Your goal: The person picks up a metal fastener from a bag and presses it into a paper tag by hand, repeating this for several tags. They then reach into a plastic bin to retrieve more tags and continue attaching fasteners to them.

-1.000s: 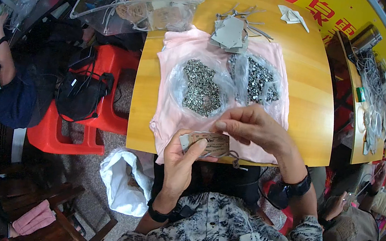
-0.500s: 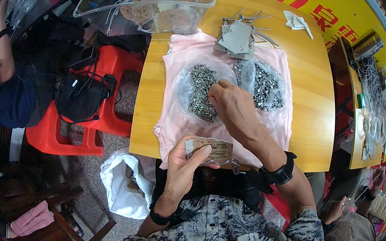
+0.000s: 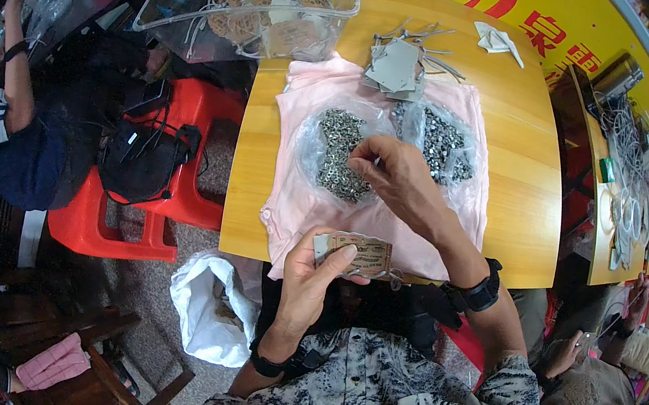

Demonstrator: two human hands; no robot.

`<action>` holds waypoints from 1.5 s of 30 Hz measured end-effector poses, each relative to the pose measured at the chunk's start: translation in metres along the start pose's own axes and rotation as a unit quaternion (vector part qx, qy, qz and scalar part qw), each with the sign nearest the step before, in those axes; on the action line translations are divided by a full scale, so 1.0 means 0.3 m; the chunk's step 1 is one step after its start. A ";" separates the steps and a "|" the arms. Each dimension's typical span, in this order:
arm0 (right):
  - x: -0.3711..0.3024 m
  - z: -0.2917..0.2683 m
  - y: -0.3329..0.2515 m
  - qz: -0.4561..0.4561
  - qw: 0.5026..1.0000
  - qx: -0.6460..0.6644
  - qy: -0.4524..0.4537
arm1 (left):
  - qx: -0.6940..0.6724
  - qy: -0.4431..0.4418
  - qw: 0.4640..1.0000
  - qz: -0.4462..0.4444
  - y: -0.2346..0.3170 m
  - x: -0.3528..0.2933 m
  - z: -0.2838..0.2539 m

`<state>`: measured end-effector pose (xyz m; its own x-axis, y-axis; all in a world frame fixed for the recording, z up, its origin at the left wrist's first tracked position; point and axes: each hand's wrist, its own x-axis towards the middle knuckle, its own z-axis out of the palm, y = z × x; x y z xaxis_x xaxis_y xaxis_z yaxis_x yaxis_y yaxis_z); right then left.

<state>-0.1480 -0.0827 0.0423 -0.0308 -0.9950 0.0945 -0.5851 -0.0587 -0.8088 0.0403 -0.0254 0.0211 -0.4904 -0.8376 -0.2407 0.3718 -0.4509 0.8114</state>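
Note:
My left hand [image 3: 306,278] holds a small stack of printed tags [image 3: 371,256] at the table's near edge, thumb pressed on top. Loops of cord hang at the stack's right end. Above an open clear plastic bag of small shiny metal pieces [image 3: 340,143], my right hand [image 3: 403,178] is closed in a pinch; whatever its fingertips hold is too small to make out. A second clear bag with darker metal pieces [image 3: 443,140] lies to the right, partly behind that hand. Both bags rest on a pink cloth garment [image 3: 287,206].
Beyond the cloth lies a pile of grey corded tags [image 3: 396,66]. A clear bin [image 3: 350,9] of tags stands far left on the wooden table [image 3: 527,188]. Red stools [image 3: 204,117] and a white sack [image 3: 188,307] are at left. Other people sit on both sides.
My right hand has shifted slightly over the metal pieces, its pinch now showing more clearly. The left hand keeps the tags nearly still. At left, another person's arm has moved a little.

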 end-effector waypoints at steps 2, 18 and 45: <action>-0.016 -0.024 -0.004 0.065 0.993 0.090 -0.049 | 0.002 -0.006 1.000 -0.001 0.001 -0.003 0.009; -0.341 -0.042 0.053 -0.007 0.984 -0.158 0.083 | 0.032 -0.033 0.998 -0.034 -0.009 -0.021 0.021; -0.333 -0.054 0.037 -0.025 0.982 -0.189 0.017 | 0.064 -0.052 0.995 -0.048 -0.002 -0.042 0.017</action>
<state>-0.1645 0.0175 0.0332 -0.0180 -0.9880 0.1532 -0.8451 -0.0668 -0.5304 0.0423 -0.0130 0.0263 -0.6002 -0.7534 -0.2687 0.2195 -0.4782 0.8504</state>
